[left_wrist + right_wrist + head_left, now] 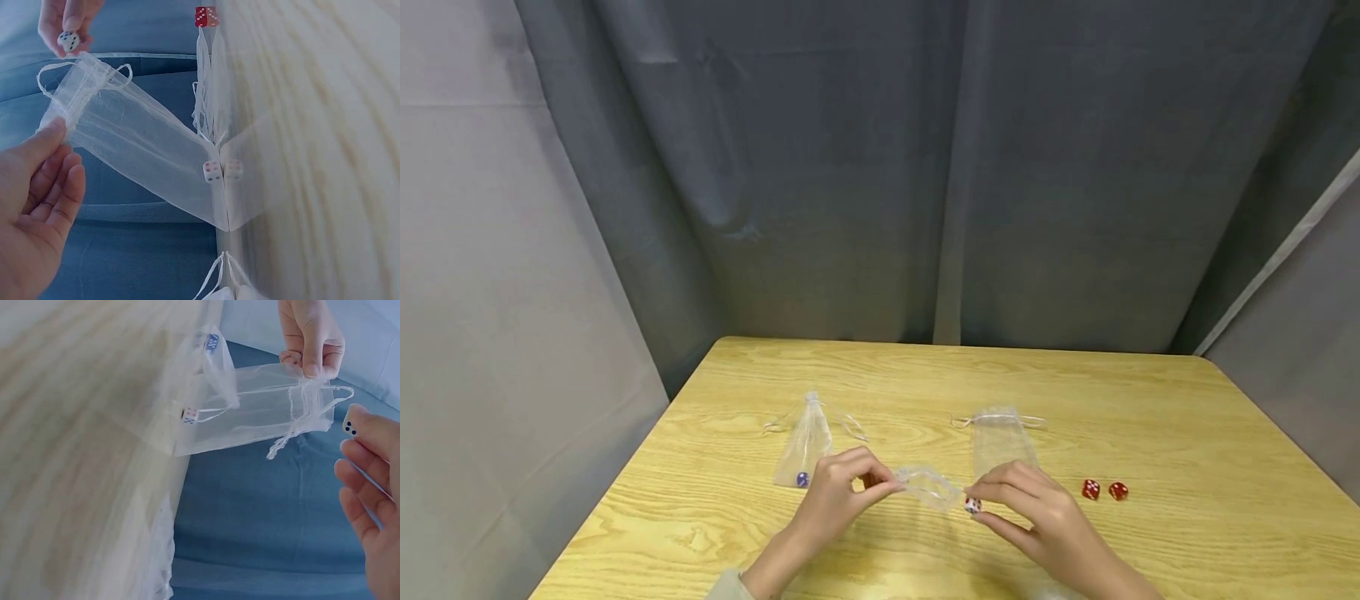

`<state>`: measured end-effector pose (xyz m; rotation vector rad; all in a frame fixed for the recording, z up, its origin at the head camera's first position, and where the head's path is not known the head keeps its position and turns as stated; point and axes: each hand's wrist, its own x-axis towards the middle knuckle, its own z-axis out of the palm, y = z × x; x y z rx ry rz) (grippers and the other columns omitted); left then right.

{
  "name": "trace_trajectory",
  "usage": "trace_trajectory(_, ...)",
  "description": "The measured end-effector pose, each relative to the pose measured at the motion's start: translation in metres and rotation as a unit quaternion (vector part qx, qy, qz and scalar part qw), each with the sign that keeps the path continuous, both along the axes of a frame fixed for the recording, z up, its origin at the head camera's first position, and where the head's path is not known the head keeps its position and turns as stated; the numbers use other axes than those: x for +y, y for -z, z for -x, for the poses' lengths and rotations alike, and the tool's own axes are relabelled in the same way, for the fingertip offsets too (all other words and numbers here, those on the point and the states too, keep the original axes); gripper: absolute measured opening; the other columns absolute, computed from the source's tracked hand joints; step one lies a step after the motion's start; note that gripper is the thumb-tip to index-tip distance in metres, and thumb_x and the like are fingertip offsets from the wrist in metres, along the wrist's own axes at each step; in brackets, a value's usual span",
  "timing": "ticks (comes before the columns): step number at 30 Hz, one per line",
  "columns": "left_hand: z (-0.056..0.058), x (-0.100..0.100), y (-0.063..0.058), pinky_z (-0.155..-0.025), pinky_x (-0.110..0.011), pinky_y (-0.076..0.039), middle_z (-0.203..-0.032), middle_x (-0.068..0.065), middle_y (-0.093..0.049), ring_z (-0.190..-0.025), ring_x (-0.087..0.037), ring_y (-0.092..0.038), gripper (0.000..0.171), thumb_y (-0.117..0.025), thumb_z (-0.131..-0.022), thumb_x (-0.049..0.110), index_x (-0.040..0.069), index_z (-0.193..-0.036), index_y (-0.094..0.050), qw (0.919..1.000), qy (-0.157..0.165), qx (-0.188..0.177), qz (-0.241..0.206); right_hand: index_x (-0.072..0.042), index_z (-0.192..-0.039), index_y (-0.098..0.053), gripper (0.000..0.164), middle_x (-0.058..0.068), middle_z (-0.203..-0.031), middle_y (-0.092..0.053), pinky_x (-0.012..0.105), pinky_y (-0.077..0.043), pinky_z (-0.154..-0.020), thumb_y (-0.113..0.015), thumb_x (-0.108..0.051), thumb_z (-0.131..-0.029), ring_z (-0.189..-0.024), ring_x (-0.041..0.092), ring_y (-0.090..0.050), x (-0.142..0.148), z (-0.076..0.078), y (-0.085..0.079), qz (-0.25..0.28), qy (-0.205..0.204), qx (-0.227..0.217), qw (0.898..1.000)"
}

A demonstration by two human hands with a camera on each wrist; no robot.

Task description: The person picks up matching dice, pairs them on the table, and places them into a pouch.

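Here, left fingers pinch bag holding white die; right fingers clamp second die.

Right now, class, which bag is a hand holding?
The middle bag: the left hand pinches its rim; no hand holds the left bag or right bag.

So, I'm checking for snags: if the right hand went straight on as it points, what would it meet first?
The right hand, white die first, would likely meet the mouth of the sheer drawstring pouch pinched in the left hand; exact depth is unclear.
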<state>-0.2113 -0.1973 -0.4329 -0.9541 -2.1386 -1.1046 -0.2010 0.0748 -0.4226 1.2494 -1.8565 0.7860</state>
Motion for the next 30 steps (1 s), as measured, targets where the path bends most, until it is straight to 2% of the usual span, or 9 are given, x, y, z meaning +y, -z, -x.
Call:
trace_trajectory(6, 0.001, 0.001, 0.002, -0.057, -0.011, -0.051, -0.069, 0.001, -0.067, -0.061, -0.001, -0.058, 0.009, -0.079, -0.078, 0.011, 0.01, -0.074, -0.071, 1.0, 0.0, 0.005, 0.001, -0.017, -0.102, -0.073, 0.022, -0.01, -0.099, -0.069, 0.011, -0.05, -0.086, -0.058, -0.032, -0.098, -0.091, 0.006, -0.062, -0.008, 0.005, -0.01, -0.021, 0.013, 0.015, 1.0)
trace_trajectory(13, 0.001, 0.003, 0.003, -0.058, -0.009, -0.051, -0.069, 0.001, -0.068, -0.061, -0.001, -0.059, 0.008, -0.079, -0.079, 0.011, 0.01, -0.075, -0.072, 0.9999, 0.013, 0.008, 0.006, -0.018, -0.105, -0.072, 0.018, -0.01, -0.098, -0.068, 0.013, -0.051, -0.08, -0.059, -0.028, -0.098, -0.087, 0.005, -0.063, -0.016, 0.011, -0.013, -0.058, -0.014, 0.033, 0.998)
trace_trajectory(19, -0.002, 0.004, 0.0, -0.06, -0.011, -0.052, -0.07, 0.001, -0.067, -0.063, -0.002, -0.059, 0.007, -0.077, -0.081, 0.012, 0.01, -0.077, -0.072, 0.9995, 0.025, -0.018, 0.007, -0.018, -0.104, -0.072, 0.02, -0.01, -0.097, -0.068, 0.016, -0.052, -0.079, -0.057, -0.03, -0.099, -0.087, 0.005, -0.062, -0.018, 0.011, -0.014, -0.074, 0.004, 0.047, 0.996)
trace_trajectory(23, -0.003, 0.006, 0.0, -0.06, -0.011, -0.052, -0.071, 0.001, -0.067, -0.063, -0.001, -0.059, 0.008, -0.078, -0.081, 0.013, 0.01, -0.077, -0.072, 0.9994, 0.026, -0.023, 0.009, -0.015, -0.102, -0.073, 0.023, -0.009, -0.096, -0.068, 0.021, -0.053, -0.078, -0.056, -0.031, -0.099, -0.086, 0.008, -0.063, -0.02, 0.011, -0.015, -0.087, 0.023, 0.053, 0.995)
trace_trajectory(27, -0.003, 0.008, 0.0, -0.059, -0.011, -0.052, -0.07, 0.0, -0.067, -0.063, -0.001, -0.058, 0.008, -0.078, -0.08, 0.013, 0.009, -0.076, -0.072, 0.9994, 0.025, -0.024, 0.01, -0.015, -0.101, -0.073, 0.026, -0.008, -0.096, -0.069, 0.022, -0.053, -0.079, -0.053, -0.032, -0.1, -0.086, 0.009, -0.064, -0.02, 0.009, -0.014, -0.088, 0.029, 0.04, 0.995)
trace_trajectory(30, -0.003, 0.009, 0.0, -0.06, -0.011, -0.052, -0.071, 0.001, -0.068, -0.064, -0.001, -0.059, 0.008, -0.077, -0.081, 0.013, 0.009, -0.077, -0.072, 0.9993, 0.023, -0.028, 0.008, -0.015, -0.101, -0.072, 0.024, -0.007, -0.097, -0.069, 0.016, -0.052, -0.083, -0.056, -0.031, -0.099, -0.088, 0.009, -0.064, -0.018, 0.008, -0.013, -0.063, 0.025, 0.008, 0.998)
